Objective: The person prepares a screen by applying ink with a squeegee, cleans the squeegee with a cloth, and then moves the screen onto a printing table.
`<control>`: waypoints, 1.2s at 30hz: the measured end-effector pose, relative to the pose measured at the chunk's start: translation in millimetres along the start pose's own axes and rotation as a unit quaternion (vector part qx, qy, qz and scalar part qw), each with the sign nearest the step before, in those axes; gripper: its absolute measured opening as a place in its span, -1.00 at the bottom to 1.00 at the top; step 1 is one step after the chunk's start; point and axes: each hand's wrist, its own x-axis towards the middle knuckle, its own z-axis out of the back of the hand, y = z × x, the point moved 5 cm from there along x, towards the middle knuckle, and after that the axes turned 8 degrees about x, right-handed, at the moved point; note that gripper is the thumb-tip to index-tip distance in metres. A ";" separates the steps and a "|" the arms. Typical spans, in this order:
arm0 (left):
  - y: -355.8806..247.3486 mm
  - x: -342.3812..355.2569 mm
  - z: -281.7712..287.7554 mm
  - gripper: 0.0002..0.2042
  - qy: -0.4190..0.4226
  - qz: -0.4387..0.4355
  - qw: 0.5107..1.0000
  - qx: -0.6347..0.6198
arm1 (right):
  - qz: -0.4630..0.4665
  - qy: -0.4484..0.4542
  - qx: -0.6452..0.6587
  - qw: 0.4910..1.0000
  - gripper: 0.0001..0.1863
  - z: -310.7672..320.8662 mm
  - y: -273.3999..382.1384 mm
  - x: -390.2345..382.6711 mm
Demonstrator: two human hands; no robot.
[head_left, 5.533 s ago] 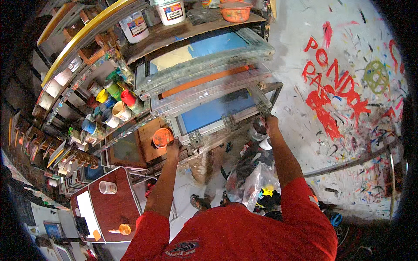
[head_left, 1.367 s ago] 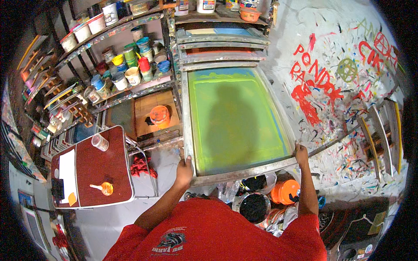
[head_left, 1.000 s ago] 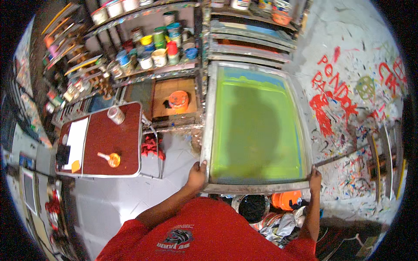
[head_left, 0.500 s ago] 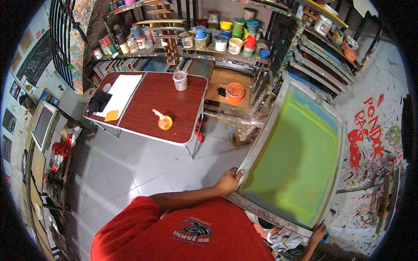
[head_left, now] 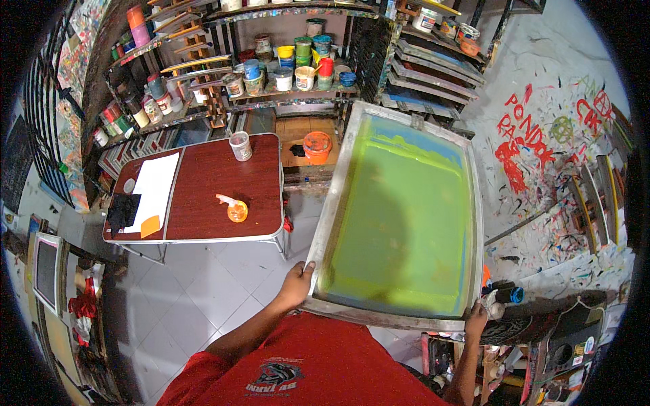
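A large screen-printing frame with a pale metal border and a green-coated mesh, blue along its top, is held up in front of me. My left hand grips its lower left edge, thumb over the border. At the lower right corner my right hand is closed on the border; part of its fingers is hidden behind the frame. To the left stands a dark red folding table. On it are a white sheet, a black cloth, a clear plastic cup and a small orange pot with a pale-handled tool.
Shelves of paint tubs line the back, with an orange bucket below. Stacked frames fill a rack at the back right. Beside my right hand is a dark bottle with a blue cap. Tiled floor lies left of me.
My view has turned to the right. The screen-printing frame has swung more upright and squarer in front of me, both hands still on it, and my right hand shows more fully.
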 end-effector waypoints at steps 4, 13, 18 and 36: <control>-4.6 -18.1 28.0 -0.61 -0.062 -0.017 0.997 -0.050 | 0.067 -0.009 -0.035 0.997 -0.48 -25.7 9.0 -3.6; 64.3 -37.9 75.6 -0.66 -0.202 0.006 0.977 -0.063 | 0.068 0.083 0.117 0.987 -0.58 -120.2 55.0 4.7; 65.0 -74.5 106.1 -0.68 -0.264 0.057 0.958 -0.095 | 0.145 0.073 0.055 0.985 -0.56 -164.4 86.6 14.9; 125.6 -202.5 155.9 -0.59 -0.492 0.144 0.851 -0.113 | 0.227 0.292 0.078 0.926 -0.40 -314.2 218.5 -18.6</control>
